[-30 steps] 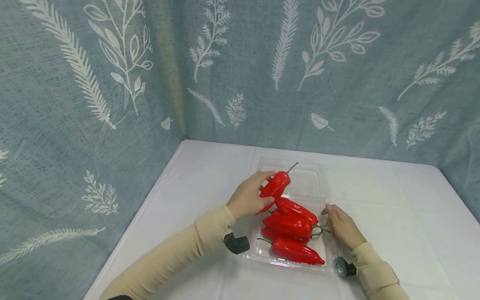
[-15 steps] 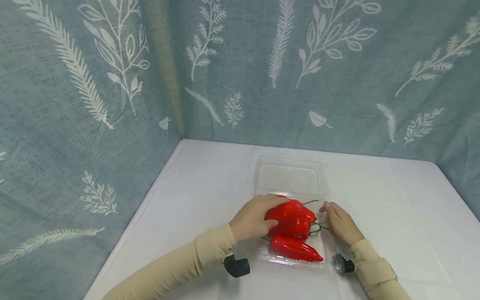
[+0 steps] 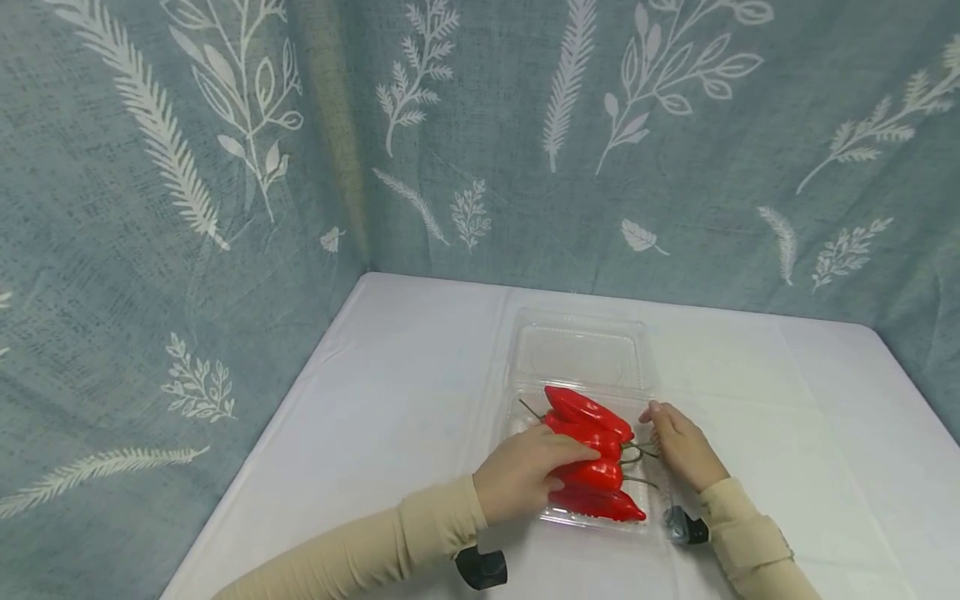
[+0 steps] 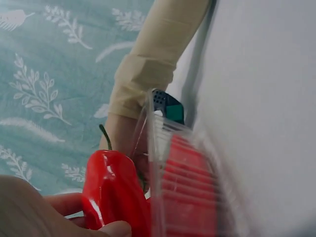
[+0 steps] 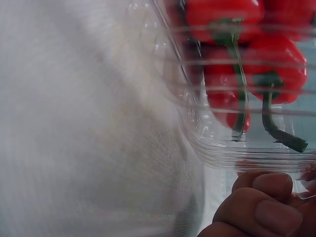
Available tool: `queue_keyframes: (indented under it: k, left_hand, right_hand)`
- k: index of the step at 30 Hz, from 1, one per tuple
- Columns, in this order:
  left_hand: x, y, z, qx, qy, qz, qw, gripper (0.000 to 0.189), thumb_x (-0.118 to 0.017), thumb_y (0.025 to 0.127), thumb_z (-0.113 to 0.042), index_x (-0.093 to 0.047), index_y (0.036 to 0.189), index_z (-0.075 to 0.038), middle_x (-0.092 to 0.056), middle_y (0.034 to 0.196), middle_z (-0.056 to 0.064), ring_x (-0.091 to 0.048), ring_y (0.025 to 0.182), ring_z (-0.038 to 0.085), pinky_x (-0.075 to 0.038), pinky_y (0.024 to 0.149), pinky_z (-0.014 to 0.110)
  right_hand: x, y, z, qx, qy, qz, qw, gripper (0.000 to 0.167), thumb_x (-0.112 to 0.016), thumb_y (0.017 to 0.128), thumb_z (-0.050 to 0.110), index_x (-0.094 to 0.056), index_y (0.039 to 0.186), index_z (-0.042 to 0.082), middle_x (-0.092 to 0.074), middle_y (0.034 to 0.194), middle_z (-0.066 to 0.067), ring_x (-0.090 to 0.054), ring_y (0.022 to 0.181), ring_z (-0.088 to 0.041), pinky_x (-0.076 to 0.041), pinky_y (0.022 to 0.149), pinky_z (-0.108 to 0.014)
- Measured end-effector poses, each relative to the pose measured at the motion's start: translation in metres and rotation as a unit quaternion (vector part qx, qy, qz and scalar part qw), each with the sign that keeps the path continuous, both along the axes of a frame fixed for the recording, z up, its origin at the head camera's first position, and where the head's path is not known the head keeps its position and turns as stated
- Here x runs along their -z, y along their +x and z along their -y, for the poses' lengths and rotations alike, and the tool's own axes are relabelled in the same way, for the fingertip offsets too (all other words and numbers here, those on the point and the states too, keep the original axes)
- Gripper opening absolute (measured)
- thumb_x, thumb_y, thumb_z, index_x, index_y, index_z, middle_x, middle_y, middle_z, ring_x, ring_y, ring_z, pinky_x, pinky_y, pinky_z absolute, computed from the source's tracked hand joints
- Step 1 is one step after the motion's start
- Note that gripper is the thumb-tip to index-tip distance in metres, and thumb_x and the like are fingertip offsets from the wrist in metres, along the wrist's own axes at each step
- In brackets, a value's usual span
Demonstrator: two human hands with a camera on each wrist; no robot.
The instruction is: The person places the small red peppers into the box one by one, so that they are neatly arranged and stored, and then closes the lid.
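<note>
My left hand [image 3: 525, 471] grips a red pepper [image 3: 596, 475], thumb on its near side and fingers over the top. In the left wrist view this pepper [image 4: 111, 187] points its green stem away from the palm. It lies between other red peppers in a clear plastic clamshell box [image 3: 570, 524]; one pepper [image 3: 600, 505] is nearest the front wall and another [image 3: 588, 410] farthest back. At the box's right side my right hand [image 3: 682, 446] pinches the rim. Its curled fingers [image 5: 276, 217] show close by the ribbed wall [image 5: 232, 155] in the right wrist view.
The box's clear lid [image 3: 581, 346] lies folded back, away from me. Under everything is a table with a white cloth [image 3: 420, 375]. A blue-green curtain with white leaf prints [image 3: 510, 125] hangs behind and at the left. Wrist cameras [image 3: 480, 568] sit under both sleeves.
My left hand has brought its pepper down from above the back left of the box and toward me, in among the others. The right hand has stayed at the rim.
</note>
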State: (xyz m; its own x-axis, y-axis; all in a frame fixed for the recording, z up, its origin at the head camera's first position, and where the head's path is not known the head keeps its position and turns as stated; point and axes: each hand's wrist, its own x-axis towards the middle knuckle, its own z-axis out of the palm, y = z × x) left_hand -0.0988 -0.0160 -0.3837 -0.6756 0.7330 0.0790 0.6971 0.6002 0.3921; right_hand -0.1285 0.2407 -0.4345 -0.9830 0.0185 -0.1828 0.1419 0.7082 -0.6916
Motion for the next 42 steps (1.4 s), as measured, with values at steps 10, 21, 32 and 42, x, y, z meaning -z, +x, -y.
queue_keyframes:
  k: [10, 21, 32, 42]
  left_hand:
    - [0.007, 0.007, -0.004, 0.033, -0.009, -0.022, 0.9992, 0.047, -0.074, 0.079, -0.010, -0.065, 0.123, -0.023, -0.067, 0.119, -0.010, -0.059, 0.107, 0.007, -0.045, 0.094, 0.018]
    - [0.007, 0.008, 0.000, 0.037, -0.007, -0.022, 0.9991, 0.045, -0.074, 0.081, -0.012, -0.062, 0.124, -0.022, -0.063, 0.119, -0.004, -0.056, 0.112, 0.010, -0.043, 0.099, 0.021]
    - [0.005, 0.012, 0.007, 0.018, 0.011, 0.019, 0.9996, 0.040, -0.075, 0.082, -0.020, -0.064, 0.120, -0.022, -0.061, 0.114, -0.004, -0.055, 0.106, 0.009, -0.047, 0.091, 0.020]
    - [-0.006, -0.022, 0.035, -0.137, 0.189, 0.140, 0.9623, 0.019, -0.063, 0.092, -0.020, -0.068, 0.110, -0.016, -0.062, 0.112, 0.000, -0.055, 0.107, 0.019, -0.048, 0.092, 0.042]
  right_hand:
    - [0.001, -0.001, -0.001, 0.000, -0.005, 0.001, 1.0000, 0.056, -0.021, 0.104, 0.044, -0.057, 0.114, 0.002, -0.052, 0.084, -0.008, -0.051, 0.085, -0.024, -0.041, 0.072, -0.032]
    - [-0.001, -0.002, -0.001, -0.009, 0.003, 0.004, 0.9999, 0.056, -0.021, 0.104, 0.045, -0.057, 0.114, 0.003, -0.052, 0.085, -0.009, -0.052, 0.091, -0.027, -0.042, 0.076, -0.035]
    - [-0.001, -0.004, 0.002, -0.011, 0.006, 0.003, 0.9999, 0.056, -0.023, 0.104, 0.045, -0.057, 0.114, 0.002, -0.051, 0.083, -0.008, -0.052, 0.085, -0.024, -0.042, 0.071, -0.031]
    - [-0.006, -0.006, -0.002, -0.023, -0.003, 0.015, 0.9996, 0.062, -0.021, 0.103, 0.049, -0.056, 0.117, 0.000, -0.050, 0.076, -0.006, -0.051, 0.076, -0.021, -0.043, 0.067, -0.032]
